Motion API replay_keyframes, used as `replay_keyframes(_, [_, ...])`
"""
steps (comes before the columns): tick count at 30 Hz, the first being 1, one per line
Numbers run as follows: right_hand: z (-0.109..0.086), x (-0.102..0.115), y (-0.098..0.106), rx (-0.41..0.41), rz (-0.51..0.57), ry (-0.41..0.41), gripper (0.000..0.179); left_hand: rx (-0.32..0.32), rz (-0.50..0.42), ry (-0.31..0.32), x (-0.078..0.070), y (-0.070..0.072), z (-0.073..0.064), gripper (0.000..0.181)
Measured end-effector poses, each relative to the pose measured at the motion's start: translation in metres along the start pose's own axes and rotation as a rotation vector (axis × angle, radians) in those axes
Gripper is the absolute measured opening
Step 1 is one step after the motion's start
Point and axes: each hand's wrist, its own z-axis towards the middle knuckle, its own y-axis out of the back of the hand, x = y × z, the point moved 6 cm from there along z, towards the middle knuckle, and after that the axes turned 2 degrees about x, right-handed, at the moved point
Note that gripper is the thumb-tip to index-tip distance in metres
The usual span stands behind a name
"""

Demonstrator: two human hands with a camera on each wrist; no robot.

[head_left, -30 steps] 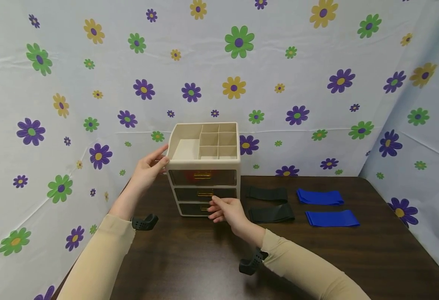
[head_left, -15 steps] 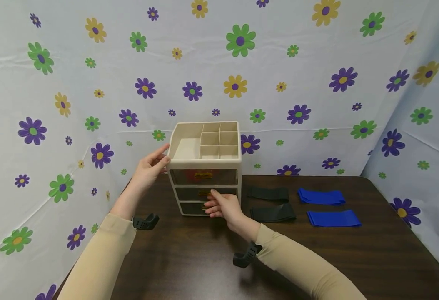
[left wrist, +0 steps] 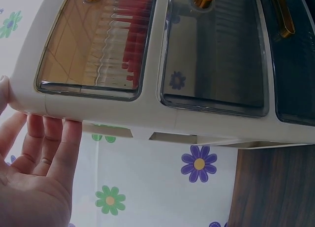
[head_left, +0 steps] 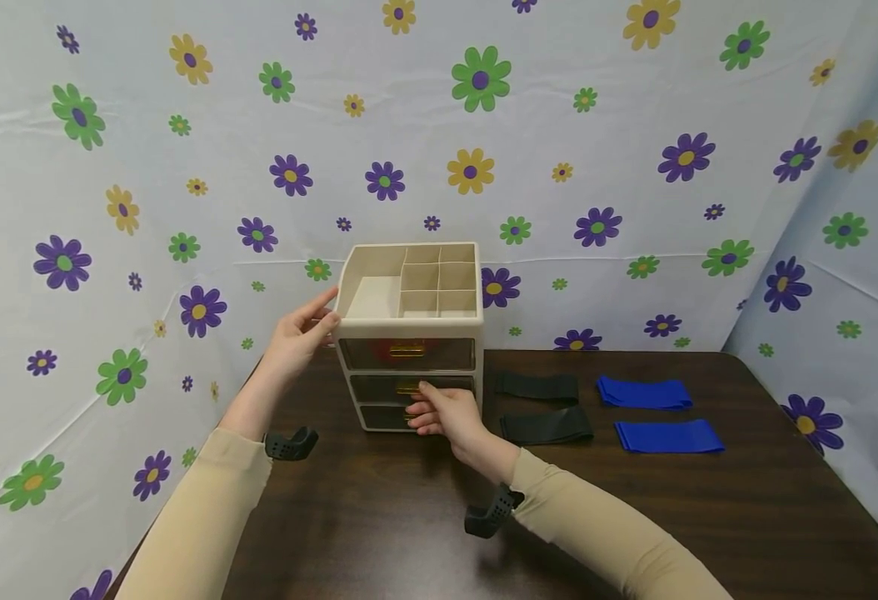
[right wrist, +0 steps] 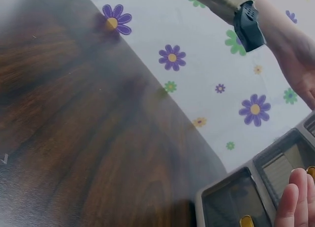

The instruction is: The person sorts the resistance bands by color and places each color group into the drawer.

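Note:
A cream desktop organizer (head_left: 407,323) stands on the table, with an open compartmented top and three dark see-through drawers with gold handles. All three drawers are closed. My left hand (head_left: 293,337) touches its upper left side, thumb at the front corner; in the left wrist view the fingers lie nearly straight against the side wall. My right hand (head_left: 454,417) is in front of the lower drawers. Its thumb tip is right at the gold handle (head_left: 407,388) of the middle drawer, the other fingers lower, before the bottom drawer. Something red (left wrist: 137,37) shows through the top drawer's front.
Right of the organizer lie two folded black bands (head_left: 546,426) and two folded blue bands (head_left: 670,436), flat on the dark wooden table (head_left: 379,517). A white flower-print cloth (head_left: 409,108) hangs behind and along both sides.
My right hand has shifted slightly left, bringing its thumb to the middle drawer's handle. The left hand stays at the organizer's side; the drawers have not moved.

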Motion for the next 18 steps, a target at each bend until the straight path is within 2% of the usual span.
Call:
replay_keyframes(9, [-0.020, -0.006, -0.007, -0.001, -0.025, 0.049, 0.047, 0.006, 0.000, -0.006, -0.026, -0.005, -0.013, 0.052])
replay_keyframes(18, [-0.041, -0.015, -0.013, 0.013, -0.022, 0.063, 0.049, 0.013, -0.017, 0.002, -0.025, -0.006, -0.015, 0.052])
